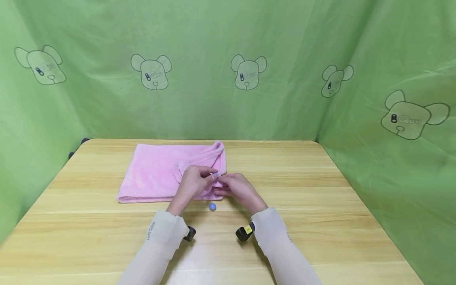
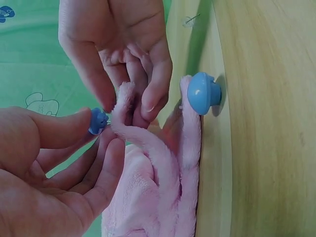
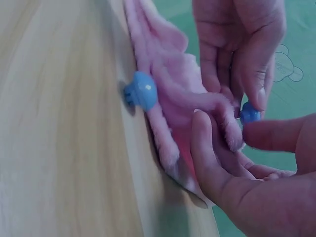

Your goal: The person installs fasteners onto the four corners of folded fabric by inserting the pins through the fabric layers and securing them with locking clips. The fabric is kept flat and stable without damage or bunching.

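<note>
A pink plush cloth (image 1: 153, 170) lies folded on the table, its near right corner lifted between the two hands. My left hand (image 1: 194, 182) pinches a small blue pin (image 2: 98, 122) between thumb and fingers. Its thin needle (image 3: 238, 118) points at the raised cloth edge and reaches it in the right wrist view; whether it pierces the fabric I cannot tell. With my right hand (image 1: 241, 187) I grip that edge, fingers behind it and thumb close to the pin. A blue mushroom-shaped cap (image 1: 212, 206) rests on the table just in front of the cloth.
The wooden table (image 1: 320, 229) has green curtains (image 1: 199, 111) with mouse-head drawings behind it and at both sides. Black wrist cameras (image 1: 244, 233) sit under both sleeves, low over the tabletop.
</note>
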`<act>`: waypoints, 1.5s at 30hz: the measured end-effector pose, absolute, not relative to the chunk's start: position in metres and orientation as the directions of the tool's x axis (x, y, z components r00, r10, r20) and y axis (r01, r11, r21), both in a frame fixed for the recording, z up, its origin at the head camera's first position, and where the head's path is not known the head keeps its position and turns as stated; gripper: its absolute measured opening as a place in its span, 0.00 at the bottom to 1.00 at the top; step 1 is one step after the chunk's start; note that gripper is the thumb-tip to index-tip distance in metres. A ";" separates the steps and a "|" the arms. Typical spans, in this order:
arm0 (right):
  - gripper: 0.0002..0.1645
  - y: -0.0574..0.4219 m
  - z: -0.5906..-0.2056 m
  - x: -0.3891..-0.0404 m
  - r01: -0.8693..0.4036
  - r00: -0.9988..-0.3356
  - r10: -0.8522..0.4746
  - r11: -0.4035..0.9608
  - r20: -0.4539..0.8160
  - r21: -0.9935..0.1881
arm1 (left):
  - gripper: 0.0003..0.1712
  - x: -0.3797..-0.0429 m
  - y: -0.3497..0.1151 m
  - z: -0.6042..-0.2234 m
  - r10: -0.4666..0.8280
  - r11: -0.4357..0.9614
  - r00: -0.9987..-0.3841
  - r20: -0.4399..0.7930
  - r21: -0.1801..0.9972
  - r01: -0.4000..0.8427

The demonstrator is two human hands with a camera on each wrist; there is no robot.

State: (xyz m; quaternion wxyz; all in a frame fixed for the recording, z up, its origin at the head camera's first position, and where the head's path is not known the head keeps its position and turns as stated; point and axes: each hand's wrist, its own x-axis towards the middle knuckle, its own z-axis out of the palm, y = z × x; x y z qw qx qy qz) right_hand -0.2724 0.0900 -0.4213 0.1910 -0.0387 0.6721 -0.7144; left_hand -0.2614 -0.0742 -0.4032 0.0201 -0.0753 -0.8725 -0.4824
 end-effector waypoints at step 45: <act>0.18 0.092 -0.420 -0.272 0.219 -0.925 -0.333 -0.064 -0.186 -0.974 | 0.21 -0.261 -0.073 -0.403 0.157 0.623 -0.987 0.034 0.772 0.125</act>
